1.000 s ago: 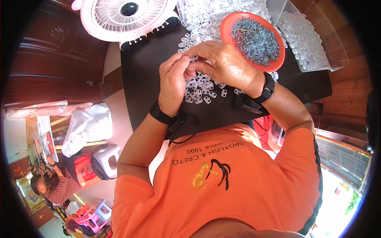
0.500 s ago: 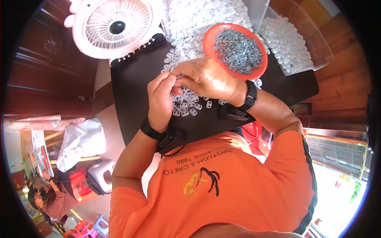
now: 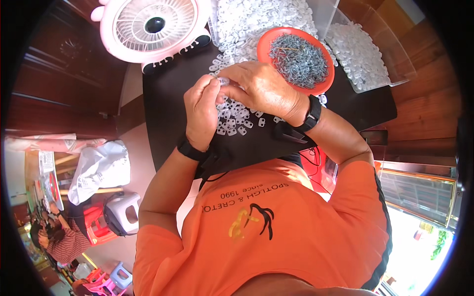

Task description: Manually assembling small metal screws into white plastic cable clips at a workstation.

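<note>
Above the dark table [image 3: 170, 106], my two hands meet at the fingertips around a small white plastic piece [image 3: 223, 81]. My left hand [image 3: 201, 111] pinches it between thumb and fingers. From the other side, my right hand [image 3: 264, 91] is closed, its thumb and fingertips at the same piece; whether it also holds a tiny metal part is hidden. Loose white pieces with holes [image 3: 239, 118] lie scattered under and beside the hands. Just beyond my right hand sits an orange-red plate [image 3: 263, 49] heaped with small grey metal parts [image 3: 298, 61], a thin stick on top.
A large heap of white pieces [image 3: 261, 17] fills the far side. A clear bin [image 3: 395, 81] of more white pieces stands at far right. A pink-white fan [image 3: 106, 34] stands at far left. Another person [image 3: 66, 239] sits at lower left near stools [image 3: 129, 212].
The white piece shows more plainly between my fingertips now. My hands sit slightly higher in the picture, and the view has shifted a little. Both hands stay together.
</note>
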Motion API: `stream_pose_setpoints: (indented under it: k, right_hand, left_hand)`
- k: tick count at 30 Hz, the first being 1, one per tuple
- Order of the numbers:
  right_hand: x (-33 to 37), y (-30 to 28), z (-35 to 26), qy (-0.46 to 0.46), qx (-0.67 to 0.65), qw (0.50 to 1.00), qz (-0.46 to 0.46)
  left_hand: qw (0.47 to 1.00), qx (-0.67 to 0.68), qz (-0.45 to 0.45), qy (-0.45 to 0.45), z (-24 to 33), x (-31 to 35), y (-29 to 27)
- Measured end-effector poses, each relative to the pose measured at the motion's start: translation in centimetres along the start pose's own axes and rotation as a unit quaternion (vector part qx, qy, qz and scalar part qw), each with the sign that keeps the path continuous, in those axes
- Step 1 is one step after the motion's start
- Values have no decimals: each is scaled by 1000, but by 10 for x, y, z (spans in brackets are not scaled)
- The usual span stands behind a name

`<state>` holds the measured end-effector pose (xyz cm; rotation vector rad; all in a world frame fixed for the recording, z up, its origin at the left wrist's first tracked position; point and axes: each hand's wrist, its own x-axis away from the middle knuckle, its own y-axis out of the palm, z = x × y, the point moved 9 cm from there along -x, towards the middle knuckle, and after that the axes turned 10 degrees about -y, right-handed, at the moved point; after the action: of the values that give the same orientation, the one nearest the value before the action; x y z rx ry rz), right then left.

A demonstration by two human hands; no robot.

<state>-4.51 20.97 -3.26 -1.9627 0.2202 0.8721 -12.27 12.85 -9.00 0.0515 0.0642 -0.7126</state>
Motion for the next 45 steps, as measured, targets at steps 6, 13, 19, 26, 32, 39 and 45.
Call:
stream_pose_setpoints:
  k: [6,13,19,26,32,39,45]
  right_hand:
    - [3,16,1,-16,33,999,-36]
    - [6,21,0,-5,53,997,-55]
    - [8,23,2,-15,50,997,-56]
    - [1,9,15,18,-128,990,53]
    - [5,13,27,71,-173,982,37]
    - [1,-10,17,41,-69,996,40]
    - [-8,-120,20,64,99,972,203]
  left_hand:
    - [1000,-19,-8,5,-3,0,-1]
    - [999,-6,12,-33,-9,4,-1]
    - [999,4,7,-33,-10,4,-2]
    - [997,-25,18,69,2,-2,-10]
    - [997,-33,17,61,6,-2,-6]
    - [999,-17,-14,43,8,-1,-2]
    - [999,-28,-12,35,8,1,-6]
